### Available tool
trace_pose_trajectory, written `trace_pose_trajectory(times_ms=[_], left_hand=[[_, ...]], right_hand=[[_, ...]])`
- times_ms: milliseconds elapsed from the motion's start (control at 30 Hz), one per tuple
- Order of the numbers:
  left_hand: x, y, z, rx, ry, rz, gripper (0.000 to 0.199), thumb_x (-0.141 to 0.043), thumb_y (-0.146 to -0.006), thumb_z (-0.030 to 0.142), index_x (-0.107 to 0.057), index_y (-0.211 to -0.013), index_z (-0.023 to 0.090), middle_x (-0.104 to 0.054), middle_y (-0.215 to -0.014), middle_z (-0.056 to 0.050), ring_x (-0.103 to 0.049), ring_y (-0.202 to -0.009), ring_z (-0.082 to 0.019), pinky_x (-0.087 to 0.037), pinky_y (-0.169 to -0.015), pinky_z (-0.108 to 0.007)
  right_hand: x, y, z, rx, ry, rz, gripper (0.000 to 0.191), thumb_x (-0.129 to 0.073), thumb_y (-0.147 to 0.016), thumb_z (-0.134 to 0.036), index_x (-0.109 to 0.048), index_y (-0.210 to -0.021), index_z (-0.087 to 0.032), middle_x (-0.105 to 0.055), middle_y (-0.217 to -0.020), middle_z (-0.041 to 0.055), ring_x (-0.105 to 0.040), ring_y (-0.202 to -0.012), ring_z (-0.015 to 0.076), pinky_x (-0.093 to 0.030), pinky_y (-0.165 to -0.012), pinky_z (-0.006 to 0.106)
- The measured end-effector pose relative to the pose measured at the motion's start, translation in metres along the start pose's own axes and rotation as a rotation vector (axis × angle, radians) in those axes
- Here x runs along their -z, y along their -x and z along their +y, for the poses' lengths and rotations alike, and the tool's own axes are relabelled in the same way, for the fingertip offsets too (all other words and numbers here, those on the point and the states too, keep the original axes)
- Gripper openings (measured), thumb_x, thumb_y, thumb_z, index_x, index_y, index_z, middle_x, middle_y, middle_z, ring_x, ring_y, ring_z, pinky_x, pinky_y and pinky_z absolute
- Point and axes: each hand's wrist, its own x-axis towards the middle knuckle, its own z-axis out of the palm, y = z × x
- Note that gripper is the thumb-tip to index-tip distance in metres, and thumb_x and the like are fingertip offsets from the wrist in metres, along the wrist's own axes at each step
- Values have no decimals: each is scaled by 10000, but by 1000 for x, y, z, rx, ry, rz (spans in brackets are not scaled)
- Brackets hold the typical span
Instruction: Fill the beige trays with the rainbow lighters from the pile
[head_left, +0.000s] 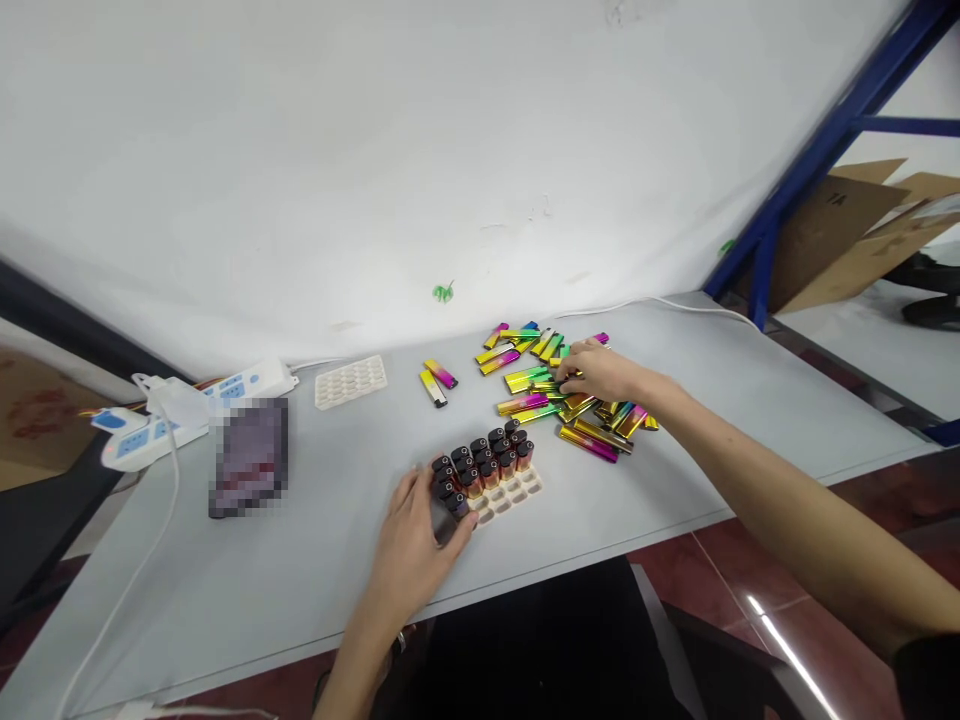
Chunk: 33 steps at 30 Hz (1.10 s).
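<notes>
Shiny lighters [525, 403] in gold, pink and green lie in a loose pile on the table. My right hand [596, 370] reaches into this pile with its fingers closed at a lighter, whose body is mostly hidden by the hand. Nearer to me, a cream moulded tray [517, 492] holds several lighters [487, 468] upright, their dark tops facing up. Its near row has bare pockets toward the right. My left hand [412, 545] is wrapped round the tray's left end, thumb on the near side and fingers on the far side.
Two lighters [437, 380] lie apart, left of the pile. Farther left are a second cream tray [350, 382] and a pixelated dark object [251, 455]. A power strip [251, 385] with cables runs along the table's left back. Cardboard boxes [832, 230] stand beyond the blue frame [802, 175].
</notes>
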Motion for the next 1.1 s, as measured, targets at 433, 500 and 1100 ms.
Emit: trace_pose_trajectory(times_ms=[433,500,1100], left_hand=[[1,0,1,-26,-15,4,646,-594,-899,476,-374,-1436,191,-579,-1281,-132,-497,-1308,-348,-480,-1038,-545],[3,-1,3,-25,6,1,642,-604,-896,450,-373,-1444,205,-580,-1285,-123,-505,-1302,-339,-474,-1049,-540],[4,1,3,-6,10,-20,651,-624,-886,408,-366,-1455,228,-566,-1346,-117,-483,-1339,-334,-464,-1077,-541]], right_hand=[[-5,10,-66,-113,-1071,334,312,-638,-871,-513,-591,-886,-205,-511,-631,-43,-462,-574,122,-378,-563,277],[-12,4,-74,-108,-1242,400,354,-674,-838,-543,-554,-834,-209,-533,-672,-37,-485,-602,120,-401,-572,272],[-40,3,-99,-293,-1751,268,633,-458,-901,-664,-341,-464,-222,-203,-402,-76,-137,-361,62,-90,-391,251]])
